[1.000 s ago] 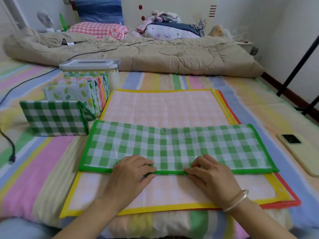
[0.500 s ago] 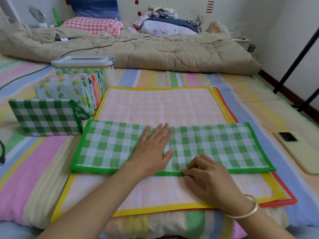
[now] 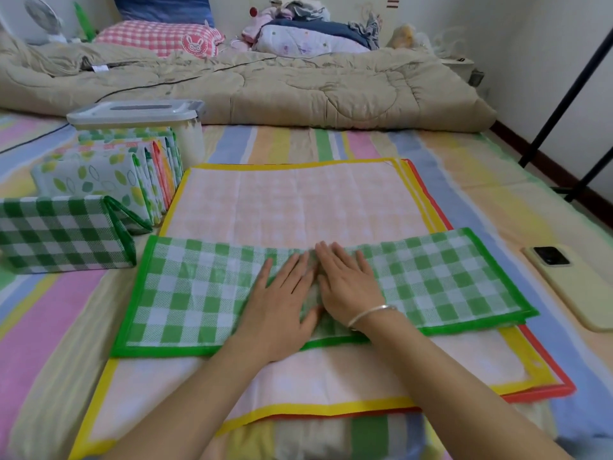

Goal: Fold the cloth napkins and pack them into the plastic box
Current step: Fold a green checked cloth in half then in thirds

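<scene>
A green checked napkin (image 3: 192,293), folded into a long strip, lies across a flat pink checked napkin with a yellow border (image 3: 298,204). A red-edged napkin (image 3: 544,391) peeks out beneath that one. My left hand (image 3: 282,307) and my right hand (image 3: 348,283) press flat on the middle of the green strip, side by side, fingers straight. At the left stands a folded green checked napkin (image 3: 63,234), with a row of several folded napkins (image 3: 109,174) behind it. The lidded plastic box (image 3: 139,117) stands behind that row.
A phone (image 3: 574,283) lies on the striped sheet at the right. A beige quilt (image 3: 265,84) runs across the back, with pillows and clothes behind it. A black stand's legs (image 3: 564,107) rise at the far right. A cable crosses the quilt.
My left hand went from pinching the strip's near edge to lying flat on its middle. My right hand then let go of the edge and flattened beside it.
</scene>
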Available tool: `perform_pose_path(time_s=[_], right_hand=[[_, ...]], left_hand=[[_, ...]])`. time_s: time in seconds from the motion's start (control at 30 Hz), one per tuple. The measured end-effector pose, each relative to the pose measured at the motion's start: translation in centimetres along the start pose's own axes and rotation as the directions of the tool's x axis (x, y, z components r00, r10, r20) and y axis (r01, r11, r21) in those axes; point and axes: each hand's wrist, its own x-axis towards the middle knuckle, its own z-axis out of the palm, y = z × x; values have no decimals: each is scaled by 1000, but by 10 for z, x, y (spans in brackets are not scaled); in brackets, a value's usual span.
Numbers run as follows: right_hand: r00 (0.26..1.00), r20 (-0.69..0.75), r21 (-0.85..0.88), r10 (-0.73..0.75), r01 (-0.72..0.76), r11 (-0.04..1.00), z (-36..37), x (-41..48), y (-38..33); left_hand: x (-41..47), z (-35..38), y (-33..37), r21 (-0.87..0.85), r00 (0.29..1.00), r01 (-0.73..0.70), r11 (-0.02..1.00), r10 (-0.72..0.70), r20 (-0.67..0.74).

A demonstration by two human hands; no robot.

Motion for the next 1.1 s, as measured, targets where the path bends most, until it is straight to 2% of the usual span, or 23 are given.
perform_pose_path(time_s=[0.13, 0.27, 0.43, 0.53, 0.57, 0.63, 0.7, 0.77, 0.83, 0.9, 0.93, 0.97, 1.0, 1.03, 1.1], right_hand=[[979, -23, -26, 202, -203, 979, -10, -15, 54], [897, -68, -9, 436, -438, 899, -27, -26, 121], [847, -72, 18, 527, -527, 849, -25, -22, 129], [827, -81, -99, 556, -562, 821, -36, -18, 118], [835, -102, -156, 541, -550, 820, -40, -15, 108], [910, -122, -201, 396, -414, 888, -40, -8, 77], [974, -98, -150, 205, -219, 964, -29, -3, 43], [989, -49, -113, 137, -142, 983, -16, 0, 25], [988, 6, -125, 157, -155, 980, -4, 1, 24], [984, 22, -150, 177, -172, 974, 2, 1, 27], [984, 19, -157, 180, -174, 972, 3, 1, 27], [984, 13, -160, 180, -176, 971, 4, 1, 25], [984, 7, -162, 180, -177, 971, 5, 0, 24], [984, 4, -165, 180, -177, 970, 6, 0, 23], [984, 10, -165, 177, -173, 971, 5, -1, 25]], left_hand=[[-1, 4, -2, -30, 1000, 4, 1000, -4, 15], [-1, 4, -2, -48, 1000, -2, 999, 3, 19], [0, 3, -2, -59, 1000, 5, 998, -3, 29], [-1, 3, -1, -50, 999, 8, 999, -6, 34], [-1, 3, -1, -47, 999, 7, 999, -6, 32], [0, 2, -1, -49, 999, 7, 999, -6, 31], [1, 2, -1, -53, 1000, 13, 999, -11, 22], [1, 2, -4, -105, 1000, 8, 994, -7, 11], [4, -2, -7, -277, 999, 34, 960, -33, 8], [12, -15, -10, -544, 991, 124, 830, -132, 24], [17, -24, -10, -620, 981, 172, 765, -193, 33], [20, -31, -8, -598, 973, 196, 777, -228, 23], [21, -35, -4, -482, 977, 183, 857, -215, -11], [21, -35, 0, -329, 987, 136, 934, -155, -32], [13, -28, -1, -117, 998, 66, 991, -63, 30]])
